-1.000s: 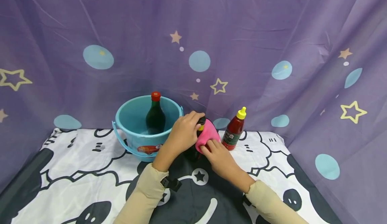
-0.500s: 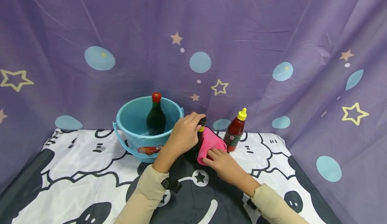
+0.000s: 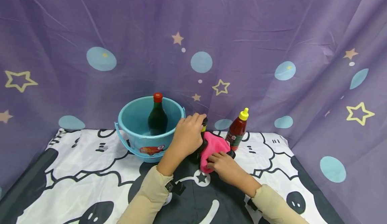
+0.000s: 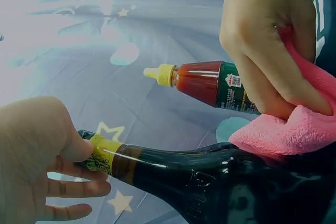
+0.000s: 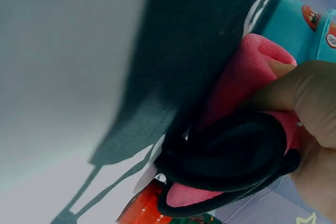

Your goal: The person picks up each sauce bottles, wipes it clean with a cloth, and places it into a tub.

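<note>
My left hand [image 3: 188, 135] pinches a dark glass bottle [image 4: 173, 174] by its neck, just under the cap, where a yellow label wraps round. The bottle stands upright in the middle of the table, partly hidden by that hand. In my right hand [image 3: 225, 167] is a fuzzy pink cloth [image 3: 216, 145] with black edging, its fingers bunching it against the bottle's lower side. The left wrist view shows the cloth [image 4: 299, 132] lying along the bottle's body. Just beyond the right hand stands a red sauce bottle [image 3: 237, 130] with a yellow nozzle cap.
A light blue bucket [image 3: 130, 133] stands to the left, its handle hanging down in front. Inside it is a dark green bottle [image 3: 158, 118] with a red cap. A sheep-print cloth [image 3: 90, 163] covers the table, and a purple curtain [image 3: 254, 26] hangs behind.
My right hand has moved down the bottle with the pink cloth, slightly to the right and nearer to me. My left hand keeps its hold on the neck.
</note>
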`<action>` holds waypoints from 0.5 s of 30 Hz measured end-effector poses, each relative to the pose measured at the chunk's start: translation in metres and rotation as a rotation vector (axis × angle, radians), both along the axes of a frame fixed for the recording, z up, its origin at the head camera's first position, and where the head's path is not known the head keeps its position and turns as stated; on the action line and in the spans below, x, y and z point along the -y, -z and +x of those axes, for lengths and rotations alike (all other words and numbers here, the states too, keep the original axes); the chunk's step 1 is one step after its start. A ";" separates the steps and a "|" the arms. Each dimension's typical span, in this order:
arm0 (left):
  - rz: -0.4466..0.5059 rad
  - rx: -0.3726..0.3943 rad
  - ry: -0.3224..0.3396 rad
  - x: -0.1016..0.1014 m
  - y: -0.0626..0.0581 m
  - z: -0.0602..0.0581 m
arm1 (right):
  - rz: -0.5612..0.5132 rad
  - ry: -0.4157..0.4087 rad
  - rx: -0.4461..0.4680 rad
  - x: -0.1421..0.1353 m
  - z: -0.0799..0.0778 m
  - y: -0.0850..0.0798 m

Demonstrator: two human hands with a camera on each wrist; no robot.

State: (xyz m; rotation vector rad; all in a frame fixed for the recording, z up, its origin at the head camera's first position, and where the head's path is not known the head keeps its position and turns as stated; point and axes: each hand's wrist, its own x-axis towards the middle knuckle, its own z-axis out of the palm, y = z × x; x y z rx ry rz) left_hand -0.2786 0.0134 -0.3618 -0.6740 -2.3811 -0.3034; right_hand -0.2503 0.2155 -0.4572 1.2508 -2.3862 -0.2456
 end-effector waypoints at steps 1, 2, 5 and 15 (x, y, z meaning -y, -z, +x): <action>-0.007 -0.006 -0.016 -0.001 -0.001 0.001 | -0.004 0.004 0.005 -0.001 0.000 -0.001; -0.012 -0.011 -0.029 -0.003 -0.001 0.001 | -0.009 0.006 0.010 -0.001 0.001 -0.002; -0.033 -0.002 -0.064 -0.005 -0.002 0.004 | -0.037 0.002 0.017 -0.003 0.002 -0.004; -0.144 -0.025 -0.084 -0.006 -0.006 0.008 | -0.217 -0.082 -0.148 -0.018 0.002 -0.011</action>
